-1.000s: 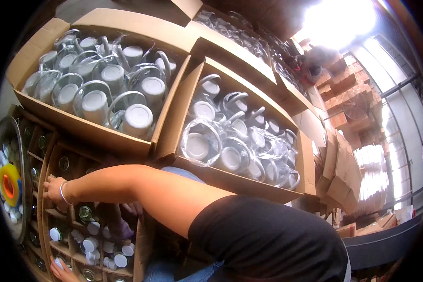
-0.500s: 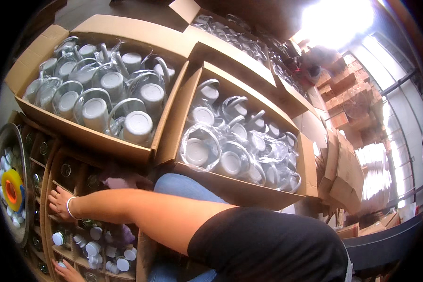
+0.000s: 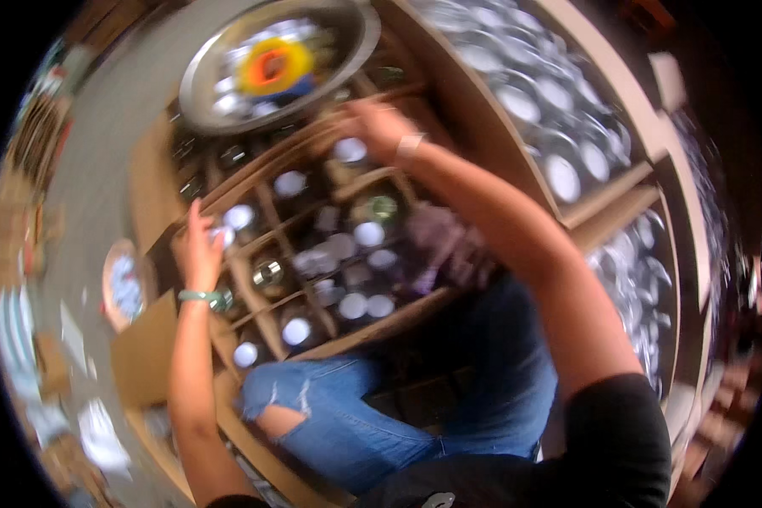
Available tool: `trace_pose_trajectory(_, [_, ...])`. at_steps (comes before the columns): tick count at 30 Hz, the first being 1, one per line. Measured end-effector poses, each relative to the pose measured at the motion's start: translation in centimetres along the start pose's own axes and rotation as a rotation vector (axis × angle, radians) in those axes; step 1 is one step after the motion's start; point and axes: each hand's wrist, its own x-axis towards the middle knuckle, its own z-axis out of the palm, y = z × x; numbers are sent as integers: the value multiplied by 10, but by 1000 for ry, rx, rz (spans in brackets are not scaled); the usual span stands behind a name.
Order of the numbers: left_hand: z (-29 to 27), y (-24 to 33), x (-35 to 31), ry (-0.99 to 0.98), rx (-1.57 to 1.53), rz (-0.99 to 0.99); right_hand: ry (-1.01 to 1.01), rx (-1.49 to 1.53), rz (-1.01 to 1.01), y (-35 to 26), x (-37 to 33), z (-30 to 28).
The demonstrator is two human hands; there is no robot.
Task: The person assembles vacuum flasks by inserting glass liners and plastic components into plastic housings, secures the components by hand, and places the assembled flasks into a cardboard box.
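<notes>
Head view: the left hand [image 3: 199,250] is at the left side of a divided cardboard box [image 3: 398,320], its fingers against a white lid [image 3: 227,235]; blur leaves me unable to tell whether they pinch it. The right hand [image 3: 379,127] reaches to the far side of the box, fingers bent, just above another white lid [image 3: 350,150]; whether it grips anything, I cannot tell.

Between the hands, the box's compartments hold glass jars, some topped with white lids and one open jar [image 3: 267,271] showing bare glass. Loose white lids [image 3: 339,247] lie in a heap in the middle, and a purple cloth [image 3: 449,245] rests at the box's right side.

Beyond the far edge sits a metal basin [image 3: 193,93] of white lids, with a yellow ring [image 3: 303,61] with an orange middle on top. To the right stand two cartons of clear, white-topped containers. Knees in torn blue jeans [image 3: 381,440] are close to the near edge. On the floor at left is a round tub [image 3: 110,288] of pale pieces.
</notes>
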Motion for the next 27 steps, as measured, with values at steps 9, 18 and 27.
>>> trace_pose_trajectory(9, [-46, -58, -107, 15, 53, 33, -246, -350, -364, -35, -59, 20])
trace_pose_trajectory(18, [-35, -86, -79, -17, -119, 39, -597, -852, -694, -45, -41, 76])
trace_pose_trajectory(27, [-24, -67, -123, 98, 31, 114, -500, -232, -337, -40, -29, 44])
